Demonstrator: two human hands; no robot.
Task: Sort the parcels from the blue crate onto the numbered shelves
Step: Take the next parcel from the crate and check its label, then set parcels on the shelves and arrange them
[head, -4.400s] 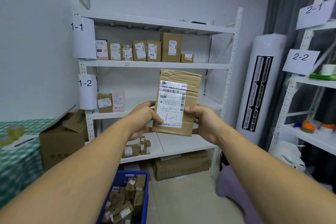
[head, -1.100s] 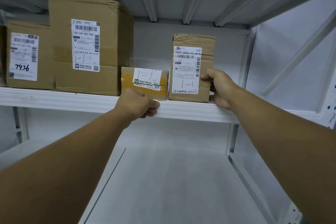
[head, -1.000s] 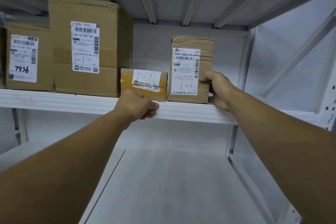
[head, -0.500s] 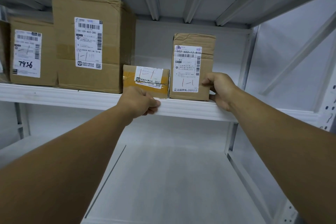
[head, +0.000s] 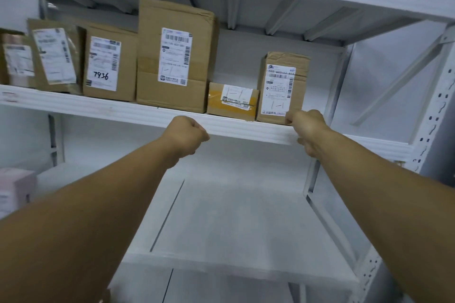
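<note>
The tall brown parcel [head: 283, 86] marked 1-1 stands upright on the upper white shelf [head: 123, 112], right of a small yellow-taped parcel [head: 232, 101]. My right hand [head: 307, 128] hangs in front of the shelf lip at the parcel's lower right corner, fingers curled, with nothing in it. My left hand [head: 187, 135] is a closed fist against the shelf's front edge, below the big box [head: 172, 56]. The blue crate is out of view.
More labelled parcels line the shelf to the left, one marked 7436 [head: 108, 66]. The lower shelf board [head: 234, 229] lies bare beneath my arms, with a pink box [head: 14, 189] at its far left. A perforated upright post [head: 433, 118] stands to the right.
My right hand has slipped off the tall parcel's side and dropped to the shelf lip. The parcel stays standing. The view has shifted left and back, showing more parcels.
</note>
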